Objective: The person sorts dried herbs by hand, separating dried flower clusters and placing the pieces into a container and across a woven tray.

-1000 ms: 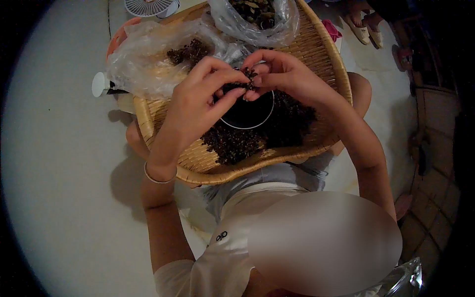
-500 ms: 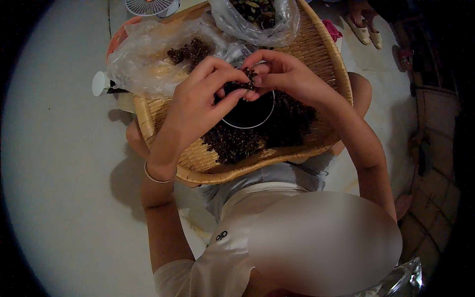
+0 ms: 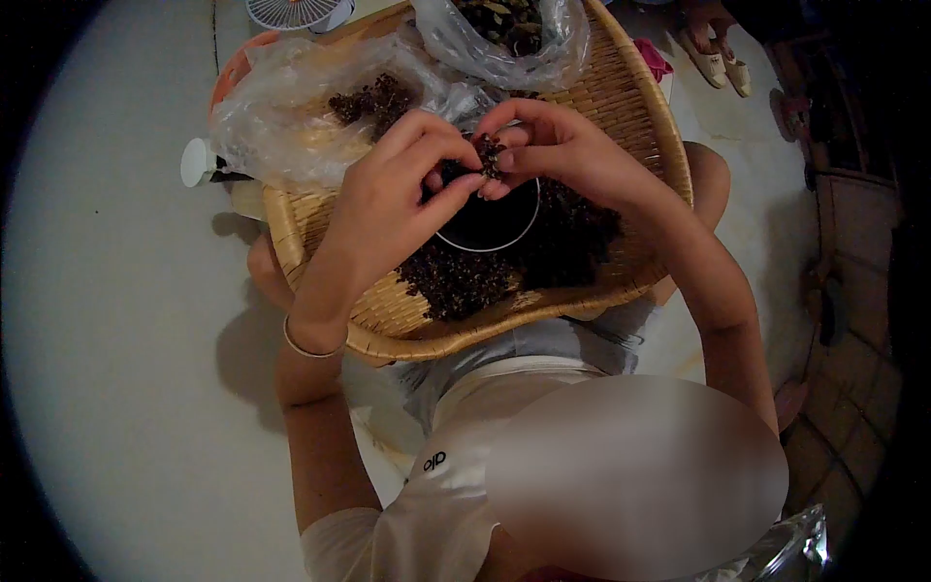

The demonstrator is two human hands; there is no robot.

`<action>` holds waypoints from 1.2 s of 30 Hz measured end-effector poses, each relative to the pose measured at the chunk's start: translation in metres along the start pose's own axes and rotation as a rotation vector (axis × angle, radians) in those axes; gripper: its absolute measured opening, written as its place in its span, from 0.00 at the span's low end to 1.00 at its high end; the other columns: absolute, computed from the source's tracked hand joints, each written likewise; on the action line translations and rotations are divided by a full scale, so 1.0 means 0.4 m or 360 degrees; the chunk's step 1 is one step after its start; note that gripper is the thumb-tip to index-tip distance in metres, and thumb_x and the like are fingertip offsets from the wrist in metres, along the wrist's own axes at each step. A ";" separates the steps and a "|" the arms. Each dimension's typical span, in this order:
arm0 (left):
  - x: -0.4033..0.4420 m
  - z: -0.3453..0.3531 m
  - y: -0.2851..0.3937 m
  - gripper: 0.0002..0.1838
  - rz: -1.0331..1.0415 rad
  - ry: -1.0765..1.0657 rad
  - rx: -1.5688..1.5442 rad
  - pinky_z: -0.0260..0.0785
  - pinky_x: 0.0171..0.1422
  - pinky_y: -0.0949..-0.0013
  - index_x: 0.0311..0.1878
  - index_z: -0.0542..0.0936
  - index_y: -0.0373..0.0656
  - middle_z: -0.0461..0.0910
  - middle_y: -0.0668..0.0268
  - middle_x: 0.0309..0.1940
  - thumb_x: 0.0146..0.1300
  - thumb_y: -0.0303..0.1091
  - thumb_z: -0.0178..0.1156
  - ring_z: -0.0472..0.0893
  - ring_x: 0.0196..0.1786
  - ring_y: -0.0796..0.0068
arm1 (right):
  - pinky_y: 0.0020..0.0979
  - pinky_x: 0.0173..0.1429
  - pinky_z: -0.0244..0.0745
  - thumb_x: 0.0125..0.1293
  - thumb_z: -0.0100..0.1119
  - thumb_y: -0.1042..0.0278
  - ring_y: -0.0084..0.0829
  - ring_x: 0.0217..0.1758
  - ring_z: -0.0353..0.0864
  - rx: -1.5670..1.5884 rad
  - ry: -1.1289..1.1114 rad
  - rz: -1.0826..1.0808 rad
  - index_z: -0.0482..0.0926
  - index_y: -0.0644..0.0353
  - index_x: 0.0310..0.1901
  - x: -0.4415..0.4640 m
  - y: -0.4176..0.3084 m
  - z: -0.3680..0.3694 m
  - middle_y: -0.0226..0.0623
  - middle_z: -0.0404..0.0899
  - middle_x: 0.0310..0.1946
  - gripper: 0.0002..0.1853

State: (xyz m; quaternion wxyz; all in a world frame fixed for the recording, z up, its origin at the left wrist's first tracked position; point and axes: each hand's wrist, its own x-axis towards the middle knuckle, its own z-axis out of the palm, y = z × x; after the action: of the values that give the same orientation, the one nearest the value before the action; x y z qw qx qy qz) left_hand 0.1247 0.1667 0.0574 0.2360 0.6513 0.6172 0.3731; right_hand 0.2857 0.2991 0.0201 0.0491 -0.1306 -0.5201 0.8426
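Between the fingertips of both hands is a small clump of dark, crumbly dried plant bits (image 3: 491, 155). My left hand (image 3: 393, 184), thumb and fingers pinched together, meets the clump from the left. From the other side my right hand (image 3: 562, 150) grips it with curled fingers. Just below them sits a dark round bowl (image 3: 485, 249) with a thin pale rim; its contents are too dark to make out. A loose dark heap of plant bits (image 3: 456, 286) surrounds the bowl in a woven basket (image 3: 407, 347).
A clear plastic bag (image 3: 272, 126) with dark clumps lies at the basket's left. Another bag (image 3: 572, 58) holding dried leaves is at the back. A small fan (image 3: 291, 12), a white-lidded container (image 3: 197, 163) and another person's slippers (image 3: 708, 66) are around the basket.
My left fingertips have drawn back slightly left, showing more of the clump in my right fingers. Otherwise the arms, bowl and basket look almost the same.
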 end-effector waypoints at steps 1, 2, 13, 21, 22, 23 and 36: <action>0.000 0.001 -0.001 0.08 0.0007 0.0011 -0.0021 0.67 0.29 0.76 0.34 0.75 0.42 0.72 0.67 0.35 0.51 0.28 0.63 0.72 0.26 0.78 | 0.28 0.47 0.77 0.60 0.54 0.75 0.30 0.39 0.81 0.0025 0.0000 -0.0006 0.68 0.65 0.49 0.001 0.000 0.002 0.39 0.77 0.38 0.15; 0.000 0.000 -0.001 0.08 0.0007 0.0011 -0.0021 0.67 0.29 0.76 0.34 0.75 0.42 0.72 0.67 0.35 0.51 0.28 0.63 0.72 0.26 0.78 | 0.28 0.47 0.77 0.60 0.54 0.76 0.30 0.39 0.81 0.0050 -0.0001 -0.0012 0.68 0.65 0.49 0.001 -0.001 0.003 0.39 0.77 0.38 0.15; -0.003 0.003 0.002 0.09 -0.0062 0.0111 -0.0156 0.64 0.26 0.78 0.35 0.76 0.42 0.71 0.68 0.36 0.50 0.28 0.64 0.70 0.25 0.80 | 0.29 0.48 0.77 0.61 0.53 0.75 0.31 0.39 0.81 0.0072 0.0069 0.0025 0.68 0.65 0.49 -0.002 -0.004 0.004 0.40 0.77 0.37 0.15; -0.002 -0.001 0.007 0.09 0.0036 0.0085 0.0060 0.67 0.28 0.76 0.37 0.77 0.44 0.71 0.68 0.36 0.51 0.30 0.64 0.72 0.26 0.78 | 0.29 0.48 0.77 0.61 0.52 0.75 0.32 0.39 0.81 0.0145 0.0037 0.0028 0.67 0.66 0.50 -0.002 -0.006 0.002 0.41 0.76 0.37 0.15; -0.003 -0.001 0.007 0.09 0.0026 0.0079 0.0087 0.68 0.28 0.76 0.37 0.77 0.44 0.71 0.68 0.36 0.52 0.30 0.63 0.73 0.26 0.77 | 0.29 0.48 0.77 0.61 0.52 0.75 0.32 0.39 0.81 0.0141 0.0038 0.0024 0.67 0.66 0.50 -0.002 -0.007 0.003 0.41 0.77 0.38 0.15; -0.003 -0.001 0.007 0.09 0.0026 0.0079 0.0087 0.68 0.28 0.76 0.37 0.77 0.44 0.71 0.68 0.36 0.52 0.30 0.63 0.73 0.26 0.77 | 0.30 0.48 0.77 0.61 0.52 0.75 0.32 0.39 0.81 0.0138 0.0039 0.0020 0.66 0.66 0.50 -0.002 -0.007 0.003 0.41 0.77 0.38 0.16; -0.006 0.000 0.005 0.09 0.0047 0.0121 0.0072 0.68 0.28 0.75 0.37 0.77 0.44 0.71 0.68 0.36 0.51 0.30 0.64 0.72 0.25 0.77 | 0.32 0.49 0.78 0.61 0.51 0.76 0.34 0.41 0.80 0.0213 0.0058 0.0024 0.66 0.66 0.50 -0.001 -0.009 0.002 0.43 0.77 0.38 0.15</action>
State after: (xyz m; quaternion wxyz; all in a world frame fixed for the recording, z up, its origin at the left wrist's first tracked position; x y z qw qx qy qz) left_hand 0.1259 0.1642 0.0586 0.1922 0.6508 0.6242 0.3870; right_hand 0.2858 0.3000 0.0237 0.0607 -0.1461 -0.4608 0.8733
